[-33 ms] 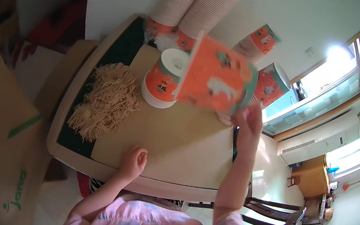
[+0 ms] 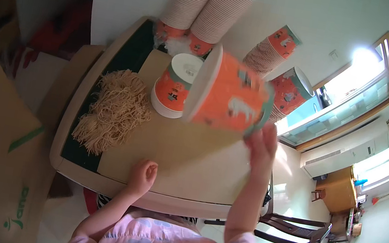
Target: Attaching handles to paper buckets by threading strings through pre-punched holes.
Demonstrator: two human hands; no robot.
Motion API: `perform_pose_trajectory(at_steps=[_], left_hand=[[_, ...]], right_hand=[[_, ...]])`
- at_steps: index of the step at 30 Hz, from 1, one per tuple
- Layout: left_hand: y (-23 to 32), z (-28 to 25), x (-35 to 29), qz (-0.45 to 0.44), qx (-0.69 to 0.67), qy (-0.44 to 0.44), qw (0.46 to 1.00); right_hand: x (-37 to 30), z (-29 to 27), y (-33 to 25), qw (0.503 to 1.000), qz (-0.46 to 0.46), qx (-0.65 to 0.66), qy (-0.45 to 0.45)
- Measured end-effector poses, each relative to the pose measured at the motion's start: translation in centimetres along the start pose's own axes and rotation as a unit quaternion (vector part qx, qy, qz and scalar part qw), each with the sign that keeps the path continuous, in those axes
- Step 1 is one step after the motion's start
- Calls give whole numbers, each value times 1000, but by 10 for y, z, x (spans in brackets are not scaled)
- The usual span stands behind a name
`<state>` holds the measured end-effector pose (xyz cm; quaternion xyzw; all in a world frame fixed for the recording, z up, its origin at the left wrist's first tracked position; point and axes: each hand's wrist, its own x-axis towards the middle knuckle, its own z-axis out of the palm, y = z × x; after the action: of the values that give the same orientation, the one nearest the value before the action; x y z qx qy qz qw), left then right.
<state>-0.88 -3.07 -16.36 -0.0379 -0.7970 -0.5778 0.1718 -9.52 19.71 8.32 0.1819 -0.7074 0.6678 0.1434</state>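
Observation:
My right hand [image 2: 261,144] grips an orange-and-green patterned paper bucket [image 2: 234,97] at its green end. The bucket is tilted in the air above the table, its white-rimmed mouth to the left. Behind its left side stands a similar upside-down paper bucket [image 2: 173,89] on the table, white base up. My left hand [image 2: 143,177] rests near the table's front edge, fingers curled into a loose fist with nothing visible in them. Farther left lies a tangled heap of thin beige strands [image 2: 113,110] that look like string.
Two tall stacks of nested paper buckets [image 2: 188,2] lean by the wall at the back. Another bucket stack [image 2: 271,49] and a bucket [image 2: 291,91] stand at the back right. A cardboard box [image 2: 1,140] is left of the table [image 2: 181,171]; a dark chair [image 2: 295,228] is at the right.
My right hand and the bucket have come slightly down and nearer to me. The bucket has turned so that more of its white rim shows. My left hand has hardly moved.

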Motion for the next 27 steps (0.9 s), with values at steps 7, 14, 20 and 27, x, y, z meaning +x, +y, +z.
perform_pose_trajectory(at_steps=[7, 14, 20, 27], left_hand=[[18, -12, 5, -155, -374, -31, 914], [79, -14, 23, -130, -266, 8, 955], [63, -2, 19, -132, -224, -46, 965], [133, -27, 34, 38, -109, 69, 991]], right_hand=[[-144, -5, 128, 838, 332, 430, 43], [-158, 3, 142, 906, 373, 198, 19], [-175, 8, 162, 943, 332, 22, 32], [-186, 15, 171, 944, 258, -179, 97]])
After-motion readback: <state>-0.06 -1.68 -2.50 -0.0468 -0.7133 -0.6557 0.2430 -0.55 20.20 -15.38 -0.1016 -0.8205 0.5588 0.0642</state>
